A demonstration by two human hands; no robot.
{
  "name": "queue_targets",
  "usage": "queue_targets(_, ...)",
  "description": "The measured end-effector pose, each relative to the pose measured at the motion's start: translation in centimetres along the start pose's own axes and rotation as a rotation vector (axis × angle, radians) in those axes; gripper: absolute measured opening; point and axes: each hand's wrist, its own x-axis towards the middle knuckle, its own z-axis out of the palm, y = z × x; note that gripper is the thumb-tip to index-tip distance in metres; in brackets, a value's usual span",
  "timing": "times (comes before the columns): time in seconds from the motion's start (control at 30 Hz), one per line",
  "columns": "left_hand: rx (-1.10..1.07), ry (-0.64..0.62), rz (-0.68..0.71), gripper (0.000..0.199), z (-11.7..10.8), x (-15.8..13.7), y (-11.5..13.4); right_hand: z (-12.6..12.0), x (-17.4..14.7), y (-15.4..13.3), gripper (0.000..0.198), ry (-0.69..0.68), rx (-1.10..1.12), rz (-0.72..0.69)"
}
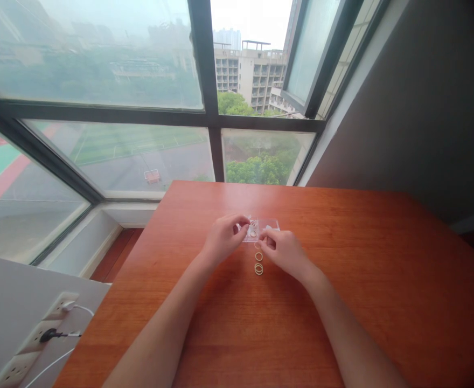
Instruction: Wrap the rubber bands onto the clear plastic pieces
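A small clear plastic box (278, 222) with its lid opened out lies on the table, holding several small rings and other bits too small to name. My left hand (225, 236) is at the box's left side, thumb and forefinger pinched over it; what they hold, if anything, is too small to make out. At the right front edge is my right hand (284, 249), its fingertips closed at a thin pale ring (257, 245). Nearer to me on the wood lie a single cream-coloured ring (258, 253) and a pair of overlapping rings (258, 274).
The reddish-brown wooden table (374, 269) reaches to a window (152, 151) with dark frames, one pane of it open. White wall sockets (29, 339) with plugs and cables are at lower left. A grey wall (415, 124) slants along the right.
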Motion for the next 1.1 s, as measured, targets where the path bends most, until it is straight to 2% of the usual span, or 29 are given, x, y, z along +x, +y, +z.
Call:
queue_targets(0.13,-0.029,-0.033,0.007,0.015,0.1,0.0,0.3,-0.3,0.2,0.0,0.013,0.227,0.096,0.018)
queue_targets(0.23,-0.080,-0.063,0.001,0.016,0.2,0.0,0.7,-0.4,0.2,0.0,0.015,0.290,0.111,0.021)
queue_targets(0.43,-0.225,-0.113,-0.035,0.022,0.4,0.0,1.7,-0.3,0.1,-0.1,0.016,0.289,0.070,0.009)
queue_targets(0.6,-0.249,-0.136,-0.025,0.019,0.6,-0.1,2.0,-0.2,0.1,-0.2,0.016,0.262,0.066,-0.010)
queue_targets(1.1,-0.055,-0.016,-0.005,0.011,0.6,-0.1,0.1,-0.5,0.1,0.2,0.016,0.240,0.037,0.000)
